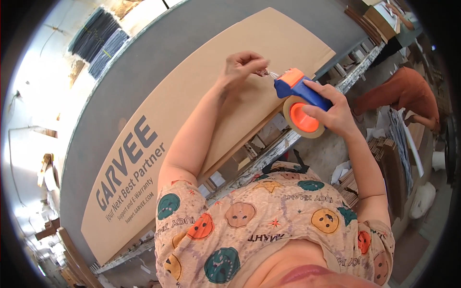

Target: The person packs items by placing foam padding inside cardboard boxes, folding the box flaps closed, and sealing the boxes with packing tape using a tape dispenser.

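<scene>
My right hand point(333, 113) is wrapped round a blue and orange tape dispenser point(301, 89), held up over the near edge of a long cardboard box point(192, 125). A roll of tan tape point(292, 113) sits on the dispenser's orange hub. Just left of the dispenser's front, my left hand point(244, 66) is closed in a pinch, a little blurred. A short shiny strip of tape point(272, 75) shows between its fingertips and the dispenser. The brown box lies flat, with dark print on its left part.
Under the box spreads a grey tabletop point(110, 86). Stacks of dark sheets point(96, 38) stand beyond it at the upper left. A person in rust-coloured clothes point(408, 91) bends over at the right, near piled cardboard strips point(384, 149). Another person's arm point(399, 15) shows at the upper right.
</scene>
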Available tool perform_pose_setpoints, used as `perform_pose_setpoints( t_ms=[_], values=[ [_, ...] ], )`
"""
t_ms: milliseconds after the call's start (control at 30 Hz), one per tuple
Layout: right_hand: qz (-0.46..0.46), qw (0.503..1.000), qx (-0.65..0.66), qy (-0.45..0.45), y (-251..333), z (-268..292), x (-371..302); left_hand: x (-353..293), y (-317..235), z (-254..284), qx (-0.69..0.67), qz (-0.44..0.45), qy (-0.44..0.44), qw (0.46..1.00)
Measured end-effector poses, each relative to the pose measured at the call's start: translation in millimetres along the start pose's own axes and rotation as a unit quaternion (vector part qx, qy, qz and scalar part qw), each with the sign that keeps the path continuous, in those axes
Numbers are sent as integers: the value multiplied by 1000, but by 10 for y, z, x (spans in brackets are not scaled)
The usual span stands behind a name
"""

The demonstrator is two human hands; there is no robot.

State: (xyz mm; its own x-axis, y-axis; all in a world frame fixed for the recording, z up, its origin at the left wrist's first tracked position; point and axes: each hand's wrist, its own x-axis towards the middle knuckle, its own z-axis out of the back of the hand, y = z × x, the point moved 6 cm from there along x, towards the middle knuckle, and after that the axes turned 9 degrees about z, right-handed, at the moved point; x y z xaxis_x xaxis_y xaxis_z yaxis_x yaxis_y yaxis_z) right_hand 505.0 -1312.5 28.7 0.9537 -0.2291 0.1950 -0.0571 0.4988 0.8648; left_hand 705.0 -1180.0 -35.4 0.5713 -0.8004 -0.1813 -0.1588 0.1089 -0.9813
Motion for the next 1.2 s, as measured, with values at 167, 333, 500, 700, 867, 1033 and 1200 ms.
perform_pose_setpoints(
  t_ms=[167,333,500,700,867,1033,1200],
  values=[
    [75,947,-310,25,238,-273,71,38,133,66,72,-54,2,996],
    [53,924,-369,90,354,-402,293,-25,77,217,284,-137,-113,942],
    [-7,902,-390,184,330,-497,476,-120,41,245,320,-223,-223,893],
    [42,902,-404,147,258,-540,396,-487,232,-274,533,-161,20,831],
    [55,915,-369,152,258,-585,351,-519,409,-227,622,-67,41,779],
    [-7,908,-365,204,177,-583,403,-678,451,-205,677,-58,-26,734],
    [-17,895,-378,236,125,-660,398,-1210,652,-496,713,-36,-122,689]
  ],
)
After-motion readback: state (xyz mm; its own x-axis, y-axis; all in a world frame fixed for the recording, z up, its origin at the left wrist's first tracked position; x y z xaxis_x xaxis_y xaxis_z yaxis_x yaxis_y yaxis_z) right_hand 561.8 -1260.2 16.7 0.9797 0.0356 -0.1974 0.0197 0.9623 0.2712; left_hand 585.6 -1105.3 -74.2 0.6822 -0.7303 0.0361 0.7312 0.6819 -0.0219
